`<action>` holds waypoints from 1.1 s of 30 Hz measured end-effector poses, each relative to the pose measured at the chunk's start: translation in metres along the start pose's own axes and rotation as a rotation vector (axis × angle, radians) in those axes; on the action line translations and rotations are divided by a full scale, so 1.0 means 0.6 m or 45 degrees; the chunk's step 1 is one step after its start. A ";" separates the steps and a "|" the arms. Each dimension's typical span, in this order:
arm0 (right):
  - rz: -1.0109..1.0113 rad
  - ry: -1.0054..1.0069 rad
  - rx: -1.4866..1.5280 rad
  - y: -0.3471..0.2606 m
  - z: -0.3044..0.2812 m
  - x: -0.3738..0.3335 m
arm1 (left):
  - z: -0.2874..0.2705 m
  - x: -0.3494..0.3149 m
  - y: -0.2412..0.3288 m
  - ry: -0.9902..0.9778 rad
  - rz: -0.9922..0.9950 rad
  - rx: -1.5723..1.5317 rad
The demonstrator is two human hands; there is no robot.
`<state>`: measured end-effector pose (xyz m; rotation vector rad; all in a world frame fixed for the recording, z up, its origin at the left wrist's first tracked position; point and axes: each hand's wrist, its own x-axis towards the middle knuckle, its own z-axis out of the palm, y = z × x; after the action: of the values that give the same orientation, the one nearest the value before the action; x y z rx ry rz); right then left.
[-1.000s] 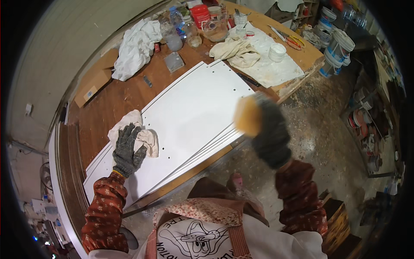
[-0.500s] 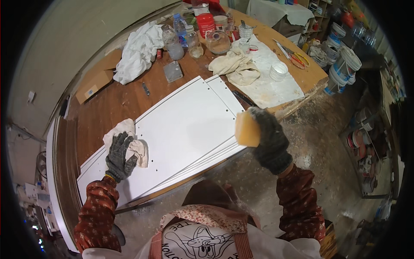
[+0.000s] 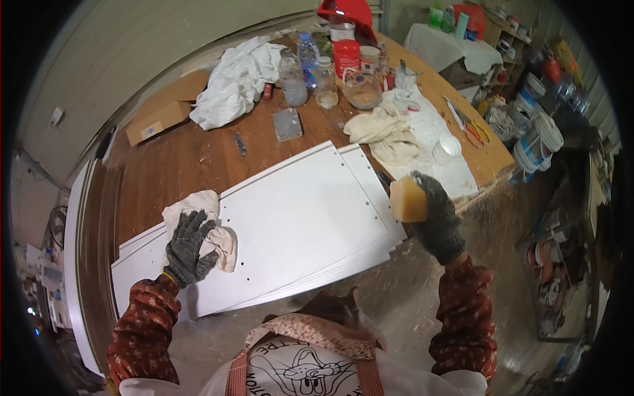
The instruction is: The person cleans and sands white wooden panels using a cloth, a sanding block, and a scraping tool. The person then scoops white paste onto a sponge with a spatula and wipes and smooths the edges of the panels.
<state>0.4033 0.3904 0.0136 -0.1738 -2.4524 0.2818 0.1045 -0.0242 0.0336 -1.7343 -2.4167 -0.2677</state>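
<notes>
White panels with small dark holes lie in a slightly fanned stack on the brown table. In a dark grey knit glove, my left hand rests on a cream cloth at the stack's left part, the cloth bunched between thumb and fingers. My right hand, gloved the same way, grips a yellow-orange sponge block. That sponge is at the right end of the top panel; whether it touches the panel I cannot tell. My right fingers are partly hidden behind it.
Behind the panels are a grey block, a white crumpled sheet, a cardboard box, bottles and a glass jug. A beige rag and pliers lie at the right. Buckets stand on the floor.
The view has shifted, so the table's things sit lower and further right in the picture. My right hand still grips the sponge near the panel's right end; my left stays on the cloth.
</notes>
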 end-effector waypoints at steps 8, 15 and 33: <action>-0.242 -0.096 0.278 0.038 0.095 0.111 | -0.016 0.009 0.022 -0.053 -0.068 0.005; -0.019 -0.209 0.491 0.089 0.160 0.284 | 0.031 0.147 0.186 -0.189 -0.019 0.012; 0.060 -0.283 0.249 0.383 -0.066 0.108 | 0.115 0.339 0.227 0.086 -0.268 -0.012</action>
<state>0.3900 0.6319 0.0264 -0.1211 -2.6220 0.5867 0.1678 0.2217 0.0205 -1.4494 -2.5525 -0.3568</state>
